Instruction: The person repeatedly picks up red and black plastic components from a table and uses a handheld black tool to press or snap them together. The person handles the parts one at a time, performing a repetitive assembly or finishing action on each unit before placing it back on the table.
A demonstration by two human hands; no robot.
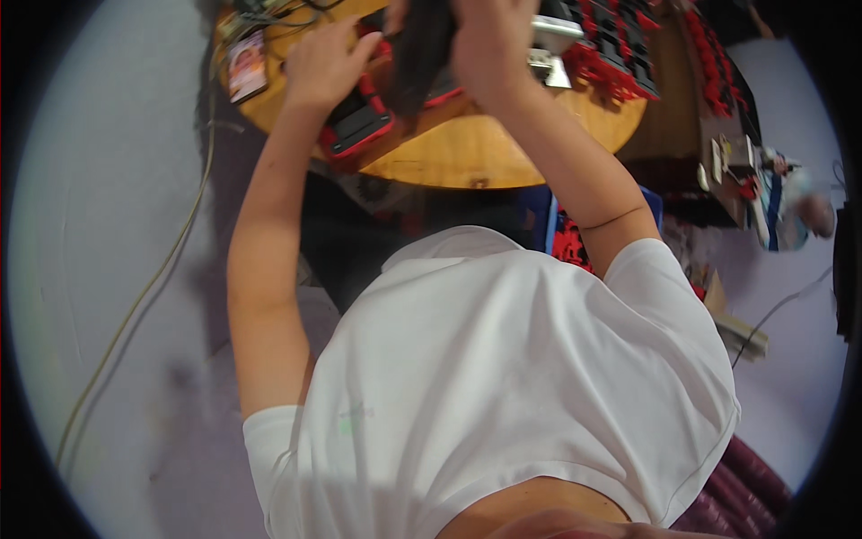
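Note:
My left hand [325, 65] rests over the left part of the wooden table, thumb spread away from the fingers. Just right of it and below lies a red-and-black plastic part [361, 124], long and boxy, near the table's front edge. My right hand [492, 45] is closed around a dark, elongated thing [422, 58] that stands above the table. It is blurred by motion and its top is cut off by the frame, so its kind does not show. Another red piece [442, 92] shows partly behind it.
Several red-and-black parts [615, 54] are stacked on the right of the round table [476, 162]. A phone-sized object with a picture [247, 67] and cables lie at the left. Below the table sits a blue crate [540, 211] of red pieces. Another person [795, 211] is at the right.

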